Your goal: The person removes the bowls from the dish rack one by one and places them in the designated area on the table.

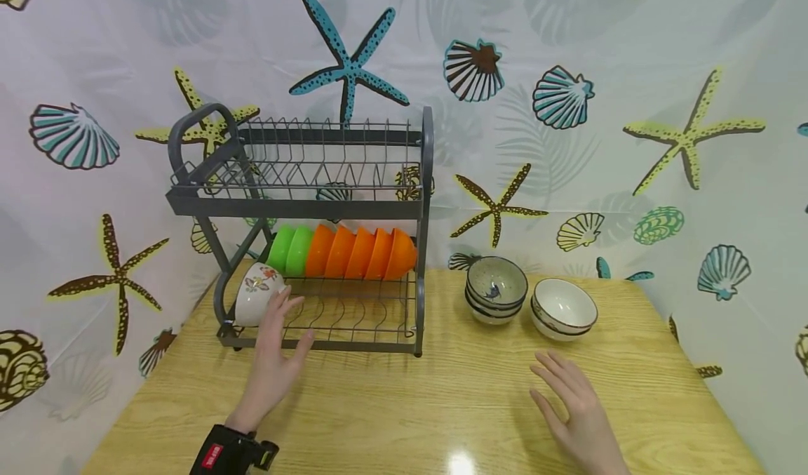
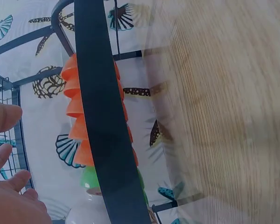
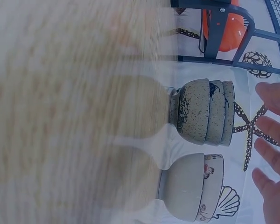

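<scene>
My left hand (image 1: 275, 363) reaches up in front of a two-tier dark dish rack (image 1: 303, 209), fingers spread and holding nothing. Its fingertips overlap a white flowered bowl (image 1: 251, 302) in the head view; contact cannot be told. That bowl stands on its side at the lower tier's left end. My right hand (image 1: 577, 408) hovers over the table with its fingers loosely extended, also without anything in it. Nearest to it is a stack of white bowls (image 1: 564, 305) with patterned rims. Beside that stands a stack of grey speckled bowls (image 1: 496, 284).
Green bowls (image 1: 298, 252) and several orange bowls (image 1: 341, 252) stand on edge in a row along the lower tier's back. Wire slots make up the upper tier. A cloth (image 1: 587, 33) printed with shells and starfish hangs behind the wooden table (image 1: 404, 405).
</scene>
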The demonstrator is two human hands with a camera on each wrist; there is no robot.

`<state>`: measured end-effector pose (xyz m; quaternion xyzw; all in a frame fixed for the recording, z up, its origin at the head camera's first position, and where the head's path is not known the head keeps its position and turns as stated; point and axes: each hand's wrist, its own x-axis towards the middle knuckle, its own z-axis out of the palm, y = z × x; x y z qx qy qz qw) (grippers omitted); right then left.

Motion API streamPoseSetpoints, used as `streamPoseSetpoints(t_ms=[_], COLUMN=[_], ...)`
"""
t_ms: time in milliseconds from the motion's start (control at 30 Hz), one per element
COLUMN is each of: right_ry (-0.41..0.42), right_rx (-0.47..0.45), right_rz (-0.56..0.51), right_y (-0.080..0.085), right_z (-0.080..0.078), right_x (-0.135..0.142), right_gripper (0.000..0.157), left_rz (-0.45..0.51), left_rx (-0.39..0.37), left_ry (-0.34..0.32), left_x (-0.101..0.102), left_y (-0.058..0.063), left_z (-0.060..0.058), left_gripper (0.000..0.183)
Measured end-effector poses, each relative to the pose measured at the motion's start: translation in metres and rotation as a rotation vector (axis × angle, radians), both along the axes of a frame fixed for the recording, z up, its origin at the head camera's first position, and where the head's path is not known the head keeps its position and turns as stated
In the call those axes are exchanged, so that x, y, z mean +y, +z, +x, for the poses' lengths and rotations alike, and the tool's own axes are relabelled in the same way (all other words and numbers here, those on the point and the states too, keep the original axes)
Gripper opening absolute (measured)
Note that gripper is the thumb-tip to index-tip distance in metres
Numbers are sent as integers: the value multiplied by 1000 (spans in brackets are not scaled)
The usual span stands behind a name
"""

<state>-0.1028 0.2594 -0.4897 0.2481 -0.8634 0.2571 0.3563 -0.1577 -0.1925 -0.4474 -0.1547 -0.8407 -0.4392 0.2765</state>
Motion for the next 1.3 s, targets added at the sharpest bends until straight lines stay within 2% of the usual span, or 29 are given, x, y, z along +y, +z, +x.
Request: streamPoseSetpoints(t_ms=[200, 300, 367, 433, 533, 667, 833, 967, 1167, 1300], right_ry=[18, 23, 38, 49, 94, 130, 134, 122, 111, 104], right_rx=[-15, -24, -13, -10, 36, 54, 4, -48, -76, -65], right_rz=[3, 1, -5, -11, -25, -28, -27, -23, -16, -10], right_y=[-1, -1, -1, -1, -1, -1, -1, -1, 1, 2], right_z=[3, 4, 4, 4, 3, 3, 4, 5, 7, 8], right_x=[0, 0, 0, -1, -5, -10, -12, -12, -13, -16], right_gripper=[48, 33, 37, 48, 45, 46, 43, 28, 41, 40], left_rz=[21, 34, 47, 73, 113, 154, 199, 239, 310, 291], left_rx=[43, 72, 79, 50, -29, -136, -233, -300, -352, -370], left_ry=[44, 77, 99, 119, 150, 191, 223, 246, 277, 303], left_x=[-10, -17, -23, -29, -36, -41, -46, -53, -62, -65], left_y=[3, 5, 7, 9, 12, 13, 14, 12, 10, 12], left_z=[-8, -13, -18, -22, -27, -32, -36, -43, -53, -56], left_gripper=[54, 55, 56, 56, 59, 65, 70, 70, 60, 55])
